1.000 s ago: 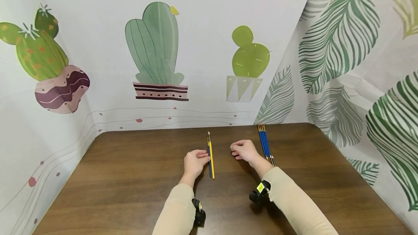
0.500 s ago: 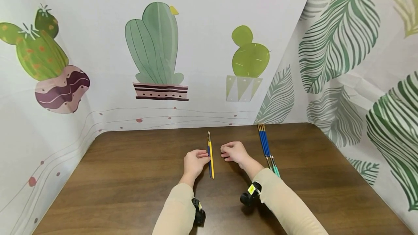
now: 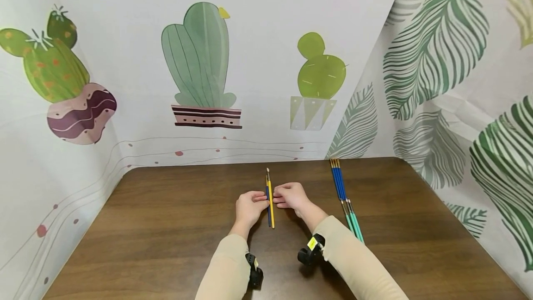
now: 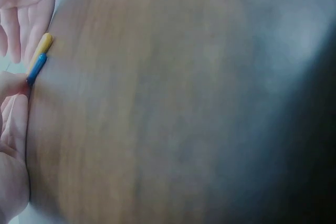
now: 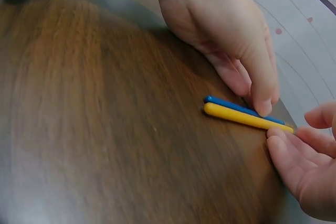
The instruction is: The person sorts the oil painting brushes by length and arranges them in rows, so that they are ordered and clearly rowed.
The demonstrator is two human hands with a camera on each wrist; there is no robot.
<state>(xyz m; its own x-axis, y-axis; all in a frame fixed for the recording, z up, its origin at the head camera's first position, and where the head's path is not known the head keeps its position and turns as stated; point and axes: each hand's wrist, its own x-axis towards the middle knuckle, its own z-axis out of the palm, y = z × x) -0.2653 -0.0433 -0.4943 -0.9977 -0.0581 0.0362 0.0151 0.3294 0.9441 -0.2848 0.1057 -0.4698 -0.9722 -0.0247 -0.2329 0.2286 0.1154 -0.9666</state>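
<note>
Side by side on the wooden table, a blue paintbrush [image 3: 269, 218] and a yellow paintbrush [image 3: 271, 209] lie with their bristles toward the wall. My left hand [image 3: 250, 208] rests at the blue one, its thumb touching the handle in the right wrist view. From the other side, my right hand [image 3: 291, 196] has its fingertips beside the yellow handle [image 5: 236, 116], loosely bent and holding nothing. Whether those fingertips touch it is hard to tell. The left wrist view shows only the handle ends, blue [image 4: 37, 69] and yellow [image 4: 42, 45], at its left edge.
Several blue paintbrushes [image 3: 338, 182] lie in a row at the table's back right. Teal-handled paintbrushes [image 3: 353, 226] lie in front of them, partly near my right sleeve [image 3: 354, 258]. A patterned cloth [image 3: 266, 82] hangs behind the brown table [image 3: 175, 226].
My right hand has moved left, from near the blue row to beside the yellow paintbrush, uncovering the teal handles. My left hand has stayed at the blue paintbrush.
</note>
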